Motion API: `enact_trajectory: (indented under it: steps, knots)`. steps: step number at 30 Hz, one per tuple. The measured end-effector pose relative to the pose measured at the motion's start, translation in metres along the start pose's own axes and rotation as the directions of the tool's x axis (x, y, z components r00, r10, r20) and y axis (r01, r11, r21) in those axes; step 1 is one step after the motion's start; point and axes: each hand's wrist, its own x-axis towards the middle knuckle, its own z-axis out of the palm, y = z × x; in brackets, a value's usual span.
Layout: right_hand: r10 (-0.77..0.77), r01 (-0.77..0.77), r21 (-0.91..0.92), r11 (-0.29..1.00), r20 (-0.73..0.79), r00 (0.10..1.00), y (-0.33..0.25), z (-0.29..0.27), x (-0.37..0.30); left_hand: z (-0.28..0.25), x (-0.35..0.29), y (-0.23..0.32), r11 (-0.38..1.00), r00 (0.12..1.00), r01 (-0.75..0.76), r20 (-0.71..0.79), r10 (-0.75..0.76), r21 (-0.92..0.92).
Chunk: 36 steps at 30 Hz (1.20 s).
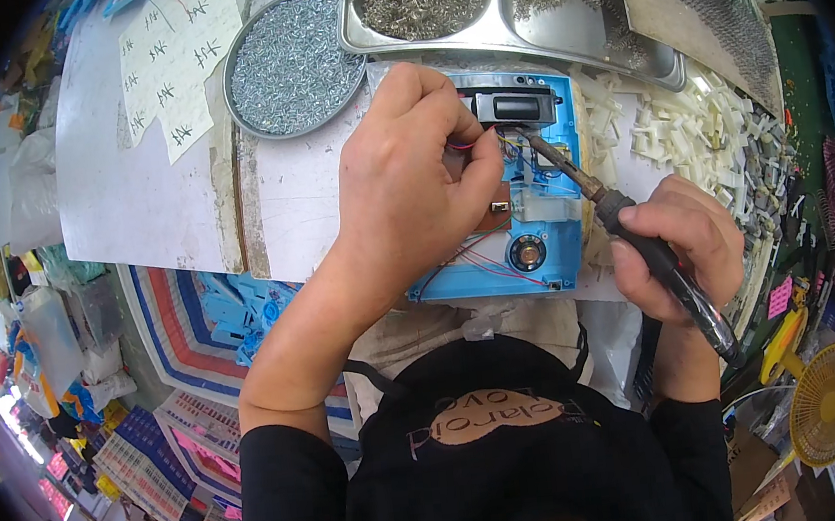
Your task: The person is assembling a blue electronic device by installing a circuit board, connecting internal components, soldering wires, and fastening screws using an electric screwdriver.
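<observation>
An open blue plastic housing (565, 258) lies in front of me, with thin wires, a round speaker (527, 252) and a brown board (500, 214) in it. A black rectangular part (520, 107) sits at its far end. My right hand (691, 234) is wrapped round the handle of a soldering iron (661, 262). The iron's tip points left and away, into the wiring just below the black part. Beside that tip, my left hand (402, 156) is closed in a pinch, with thin coloured wire showing at its fingers. This hand covers the housing's left side.
At the far left stands a round tray (293, 66) of small metal pieces. A metal compartment tray (517, 45) holds springs. White plastic pieces (696, 128) are heaped at right, below a board of springs (701, 17). Blue parts (242, 313) fill a striped bag; a yellow fan (831, 407) stands lower right.
</observation>
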Motion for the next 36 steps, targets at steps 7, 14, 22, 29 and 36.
enact_trajectory:
  steps: [7,14,22,29,36]
  knots:
    - [0.002,-0.003,-0.01,1.0,-0.015,1.0,-0.002,0.0,0.0,0.0,0.0,0.001,1.0,1.0,0.003,0.0,-0.003,-0.007]
    - [0.0,0.0,-0.013,1.0,-0.015,1.0,-0.001,-0.001,0.0,-0.002,0.001,0.0,0.999,1.0,-0.029,0.006,0.029,0.019]
    - [0.076,-0.055,0.114,0.992,-0.184,0.98,0.004,-0.036,-0.029,-0.013,-0.014,0.022,0.983,0.977,-0.184,0.107,0.184,-0.007]
    - [0.114,-0.101,0.075,0.992,-0.199,0.973,-0.003,-0.038,-0.04,0.009,0.0,0.03,0.927,0.849,-0.366,0.437,0.296,0.082]
    - [0.167,-0.166,0.022,0.986,-0.246,0.955,-0.005,-0.045,-0.051,0.012,0.004,0.027,0.939,0.834,-0.333,0.493,0.248,0.09]
